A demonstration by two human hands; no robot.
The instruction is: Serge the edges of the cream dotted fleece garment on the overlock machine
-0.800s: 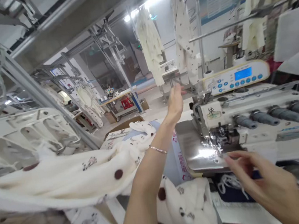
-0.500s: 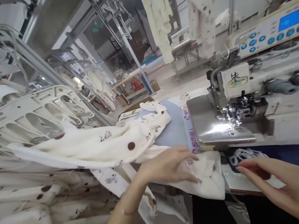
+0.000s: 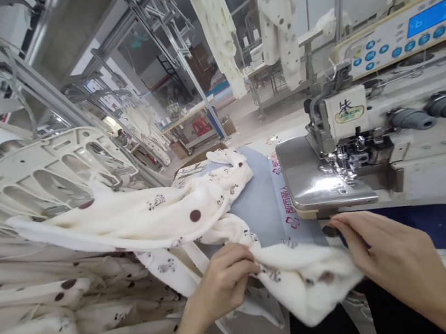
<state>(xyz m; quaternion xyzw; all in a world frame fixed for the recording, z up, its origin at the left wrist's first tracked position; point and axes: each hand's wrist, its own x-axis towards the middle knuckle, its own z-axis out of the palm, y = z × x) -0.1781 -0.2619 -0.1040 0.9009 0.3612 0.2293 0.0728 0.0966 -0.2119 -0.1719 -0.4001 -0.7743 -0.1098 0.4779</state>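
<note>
A cream fleece garment piece, printed with small animals and brown dots, stretches between my hands over the near edge of the table. My left hand is closed on its left part, fingers bunched around the cloth. At the other end, the closed fingers of my right hand meet the cloth's right edge; the thumb partly hides the grip. Just beyond my right hand is the overlock sewing machine, with its shiny metal plate. More of the same printed cloth lies to the left, over a hanger clamp.
A large white slotted plastic hanger stands at left, above many hanging cream garments. The blue-grey table pad has printed tape along it. A control panel with a lit screen sits atop the machine. Metal rails cross overhead.
My left hand has gone from spread over the cloth to closed on it. My right hand has moved left to the cloth's edge, and the cloth has lifted and stretched rightward.
</note>
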